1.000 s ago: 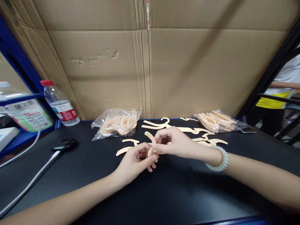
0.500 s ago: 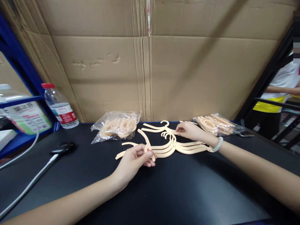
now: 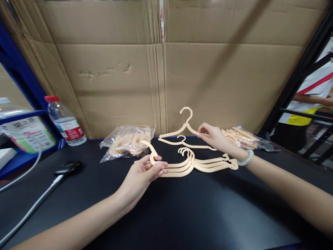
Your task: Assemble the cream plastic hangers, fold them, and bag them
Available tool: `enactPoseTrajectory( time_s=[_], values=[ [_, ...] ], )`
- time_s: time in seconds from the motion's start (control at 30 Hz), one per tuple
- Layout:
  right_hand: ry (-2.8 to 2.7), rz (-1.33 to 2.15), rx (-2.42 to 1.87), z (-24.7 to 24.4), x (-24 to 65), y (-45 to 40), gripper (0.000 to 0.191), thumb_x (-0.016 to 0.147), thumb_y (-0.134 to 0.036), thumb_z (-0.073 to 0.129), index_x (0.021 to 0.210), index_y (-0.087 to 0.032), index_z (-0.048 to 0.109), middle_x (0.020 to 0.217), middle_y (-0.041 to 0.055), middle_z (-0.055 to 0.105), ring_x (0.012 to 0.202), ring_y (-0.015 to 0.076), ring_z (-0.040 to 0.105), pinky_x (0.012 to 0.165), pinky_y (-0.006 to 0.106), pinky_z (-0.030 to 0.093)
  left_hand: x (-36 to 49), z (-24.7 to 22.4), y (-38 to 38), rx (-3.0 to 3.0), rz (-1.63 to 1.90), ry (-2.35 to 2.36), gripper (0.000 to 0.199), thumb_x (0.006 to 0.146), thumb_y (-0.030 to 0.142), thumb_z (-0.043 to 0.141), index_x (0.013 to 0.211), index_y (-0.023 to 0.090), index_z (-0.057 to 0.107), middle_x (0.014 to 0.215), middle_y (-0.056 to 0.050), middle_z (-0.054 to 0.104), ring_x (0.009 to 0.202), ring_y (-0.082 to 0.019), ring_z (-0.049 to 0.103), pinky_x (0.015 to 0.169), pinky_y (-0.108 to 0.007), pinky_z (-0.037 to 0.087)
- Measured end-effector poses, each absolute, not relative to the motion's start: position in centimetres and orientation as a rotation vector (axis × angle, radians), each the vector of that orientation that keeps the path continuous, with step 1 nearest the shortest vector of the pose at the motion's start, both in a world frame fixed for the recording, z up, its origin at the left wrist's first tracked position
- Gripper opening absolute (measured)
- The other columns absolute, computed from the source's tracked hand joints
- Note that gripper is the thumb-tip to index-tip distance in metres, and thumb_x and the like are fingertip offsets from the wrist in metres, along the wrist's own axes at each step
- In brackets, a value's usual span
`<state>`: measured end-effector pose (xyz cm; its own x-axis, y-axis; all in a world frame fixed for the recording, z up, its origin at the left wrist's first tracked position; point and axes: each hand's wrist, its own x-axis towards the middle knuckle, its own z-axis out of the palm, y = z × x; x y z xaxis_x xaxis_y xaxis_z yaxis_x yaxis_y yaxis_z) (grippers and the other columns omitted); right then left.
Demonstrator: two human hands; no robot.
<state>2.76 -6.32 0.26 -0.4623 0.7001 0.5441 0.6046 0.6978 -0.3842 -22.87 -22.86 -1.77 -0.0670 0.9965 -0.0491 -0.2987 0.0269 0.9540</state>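
Between the thumb and fingers of my left hand (image 3: 145,172) is a curved beige hanger arm (image 3: 150,148), its free end pointing up. My right hand (image 3: 212,133) pinches the right arm of a beige clothes hanger (image 3: 186,119), which is raised with its hook upright against the cardboard. Just below it another hanger (image 3: 183,142) lies flat on the black table. Closer to me, several hangers (image 3: 194,163) lie overlapped in a row, hooks together; my left hand hides part of their left ends.
A clear bag of beige parts (image 3: 128,140) lies at the back left, a second bag (image 3: 241,137) at the back right. On the left are a water bottle (image 3: 68,121) and a black mouse-like device (image 3: 68,167) with a white cable. Cardboard (image 3: 109,80) stands behind; another person (image 3: 309,100) is at right.
My right hand has lifted a hanger up off the table, its hook now standing against the cardboard. My left hand has shifted slightly left with the hanger arm.
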Motion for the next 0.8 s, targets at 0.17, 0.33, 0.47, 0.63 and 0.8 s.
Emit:
enactPoseTrajectory(
  time_s=[0.17, 0.33, 0.47, 0.63, 0.8],
  values=[
    [-2.111, 0.161, -0.885, 1.9, 4.2, -8.4, 0.018, 0.088, -0.027, 0.055, 0.104, -0.021, 0.060, 0.090, 0.0048, 0.070, 0.083, 0.0206, 0.065, 0.074, 0.033, 0.049, -23.1, -1.7, -22.7, 0.838, 1.436, 1.074, 0.023, 0.068, 0.014, 0.085, 0.085, 0.013, 0.069, 0.088, -0.006, 0.075, 0.085, -0.016, 0.073, 0.075, -0.016, 0.058],
    [-2.202, 0.123, -0.863, 1.3, 5.3, -11.5, 0.017, 0.093, -0.029, 0.050, 0.100, -0.019, 0.062, 0.087, 0.0052, 0.069, 0.075, 0.0191, 0.063, 0.067, 0.031, 0.048, -23.2, -1.6, -22.4, 0.843, 1.496, 1.030, 0.028, 0.060, 0.022, 0.090, 0.078, 0.014, 0.071, 0.079, -0.002, 0.071, 0.085, -0.017, 0.072, 0.074, -0.014, 0.057],
    [-2.222, 0.138, -0.803, -0.3, 5.8, -12.6, 0.018, 0.095, -0.030, 0.049, 0.089, -0.018, 0.061, 0.075, 0.0032, 0.062, 0.066, 0.0161, 0.056, 0.059, 0.028, 0.044, -23.3, -1.7, -22.0, 0.839, 1.518, 1.005, 0.034, 0.054, 0.028, 0.092, 0.077, 0.014, 0.071, 0.077, 0.000, 0.068, 0.078, -0.013, 0.070, 0.071, -0.013, 0.057],
    [-2.221, 0.062, -0.694, -1.5, 6.2, -12.7, 0.015, 0.096, -0.025, 0.048, 0.087, -0.018, 0.058, 0.077, 0.0026, 0.058, 0.069, 0.0156, 0.053, 0.062, 0.027, 0.043, -23.4, -2.1, -21.9, 0.889, 1.486, 0.950, 0.030, 0.061, 0.028, 0.090, 0.074, 0.013, 0.067, 0.073, 0.001, 0.063, 0.075, -0.010, 0.064, 0.075, -0.016, 0.054],
    [-2.233, 0.048, -0.620, -1.8, 6.5, -13.0, 0.014, 0.096, -0.018, 0.046, 0.084, -0.020, 0.052, 0.075, 0.0010, 0.055, 0.067, 0.0143, 0.052, 0.062, 0.026, 0.042, -23.5, -2.4, -22.0, 0.959, 1.421, 0.891, 0.021, 0.073, 0.026, 0.082, 0.076, 0.017, 0.063, 0.082, 0.000, 0.060, 0.080, -0.010, 0.057, 0.073, -0.018, 0.051]
  ],
)
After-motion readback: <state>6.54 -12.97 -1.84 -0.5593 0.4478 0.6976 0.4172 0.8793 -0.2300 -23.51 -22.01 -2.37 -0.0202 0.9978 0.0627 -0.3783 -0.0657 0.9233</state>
